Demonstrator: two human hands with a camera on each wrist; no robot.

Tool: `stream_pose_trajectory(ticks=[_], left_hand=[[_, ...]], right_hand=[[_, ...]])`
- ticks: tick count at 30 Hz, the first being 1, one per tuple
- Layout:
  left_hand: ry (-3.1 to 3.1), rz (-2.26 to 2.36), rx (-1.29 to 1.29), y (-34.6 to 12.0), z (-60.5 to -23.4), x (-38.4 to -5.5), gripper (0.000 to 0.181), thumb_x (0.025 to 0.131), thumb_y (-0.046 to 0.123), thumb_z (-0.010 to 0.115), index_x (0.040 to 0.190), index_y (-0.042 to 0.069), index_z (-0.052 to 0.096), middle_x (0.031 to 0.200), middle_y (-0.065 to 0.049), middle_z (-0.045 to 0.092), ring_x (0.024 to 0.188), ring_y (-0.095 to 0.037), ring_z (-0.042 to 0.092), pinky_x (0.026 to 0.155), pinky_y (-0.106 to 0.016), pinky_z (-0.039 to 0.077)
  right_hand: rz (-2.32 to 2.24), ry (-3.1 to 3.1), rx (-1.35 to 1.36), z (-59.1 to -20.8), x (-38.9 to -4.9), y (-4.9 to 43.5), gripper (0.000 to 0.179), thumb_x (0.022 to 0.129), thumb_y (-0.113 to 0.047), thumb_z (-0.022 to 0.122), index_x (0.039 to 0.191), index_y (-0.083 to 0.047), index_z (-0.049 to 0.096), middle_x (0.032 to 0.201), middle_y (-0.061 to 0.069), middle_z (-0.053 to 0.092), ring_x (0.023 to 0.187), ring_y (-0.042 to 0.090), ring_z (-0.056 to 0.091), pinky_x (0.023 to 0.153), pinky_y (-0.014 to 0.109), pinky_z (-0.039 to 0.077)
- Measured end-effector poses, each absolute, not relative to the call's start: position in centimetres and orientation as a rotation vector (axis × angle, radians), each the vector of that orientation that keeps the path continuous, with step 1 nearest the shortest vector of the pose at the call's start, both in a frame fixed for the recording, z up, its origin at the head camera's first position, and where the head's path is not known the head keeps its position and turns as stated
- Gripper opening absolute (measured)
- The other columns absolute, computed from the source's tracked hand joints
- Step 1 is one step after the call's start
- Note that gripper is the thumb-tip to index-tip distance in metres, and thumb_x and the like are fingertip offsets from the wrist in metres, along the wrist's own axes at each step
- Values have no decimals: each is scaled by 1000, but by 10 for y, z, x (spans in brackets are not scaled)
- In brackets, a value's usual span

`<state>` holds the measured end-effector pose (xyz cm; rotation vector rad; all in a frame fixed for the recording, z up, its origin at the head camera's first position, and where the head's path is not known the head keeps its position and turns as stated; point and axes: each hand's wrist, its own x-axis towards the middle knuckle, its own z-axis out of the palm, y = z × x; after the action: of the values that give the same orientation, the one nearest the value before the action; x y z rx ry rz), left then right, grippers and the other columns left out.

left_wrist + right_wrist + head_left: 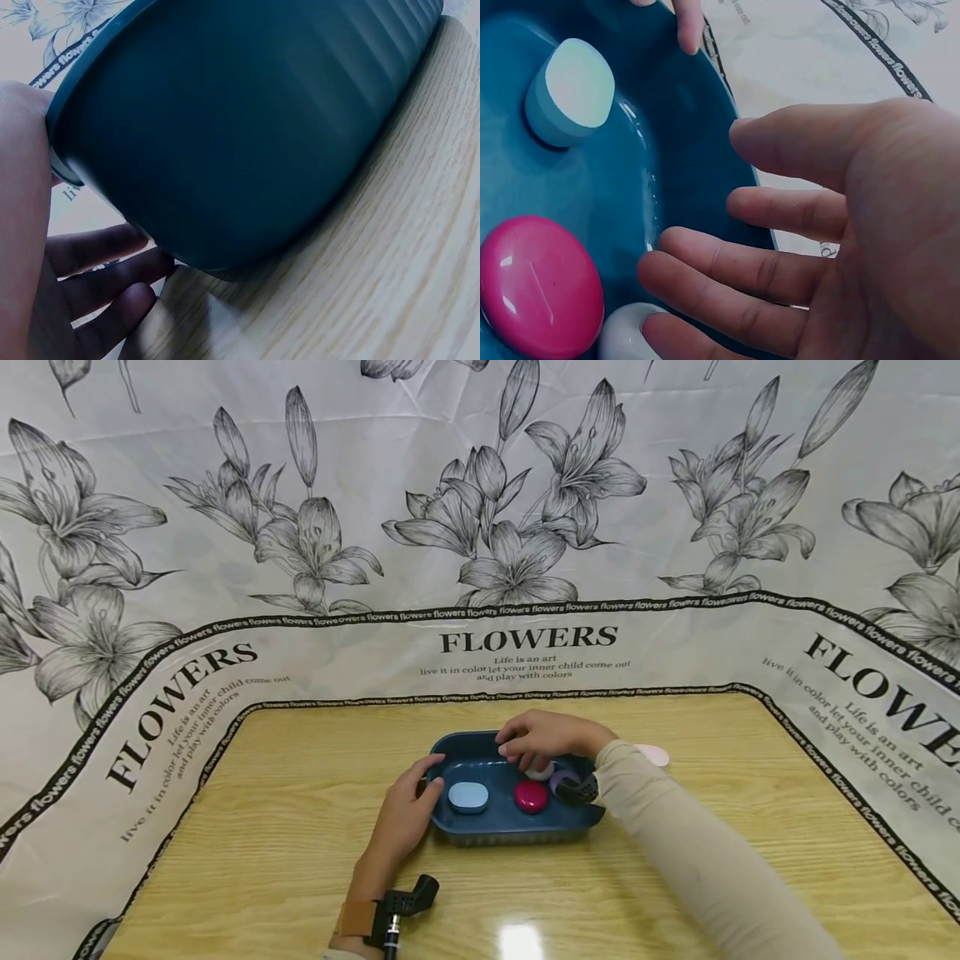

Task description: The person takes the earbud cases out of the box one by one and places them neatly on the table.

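Observation:
A dark blue oblong basin [498, 787] stands on the table. My left hand [405, 806] holds its left end by the rim; in the left wrist view, the other fingers [112, 281] lie along the outside wall. Over the back right part of the basin is my right hand [553, 735], its fingers loosely extended. In the right wrist view, one fingertip touches or overlaps a white rounded piece [630, 334]. A glossy magenta disc [531, 796] lies beside that piece. A light blue rounded block [468, 797] sits toward the left, and a purple piece [562, 782] is partly hidden.
A pale pink oval piece [654, 755] lies on the wood-grain table [300, 827] right of the basin, partly behind my right sleeve [675, 827]. White flower-printed cloth [525, 672] bounds the table at the back and sides. Small cameras ride on both wrists.

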<state>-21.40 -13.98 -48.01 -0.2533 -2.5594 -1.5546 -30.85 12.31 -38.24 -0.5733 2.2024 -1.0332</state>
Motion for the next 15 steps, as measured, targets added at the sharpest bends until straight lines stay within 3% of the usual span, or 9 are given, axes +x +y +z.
stream_pose_trajectory(ticks=[5,15], left_hand=[[-2545,-1573,-223,-141,-481,-214,37,103,24,56,140,27,58,147,-2,52,133,-23,49,109,-52,39],[-2553,-1594,-224,-142,-485,-214,38,103,30,55,141,28,57,147,-1,51,137,-22,45,111,-51,37]], right_hand=[[-996,2194,-609,-385,-311,112,48,98,-27,65,136,1,57,112,19,68,97,34,69,75,46,59],[-866,2219,-691,-399,-313,88,43,98,-23,66,134,0,59,107,13,70,92,28,71,68,43,60]])
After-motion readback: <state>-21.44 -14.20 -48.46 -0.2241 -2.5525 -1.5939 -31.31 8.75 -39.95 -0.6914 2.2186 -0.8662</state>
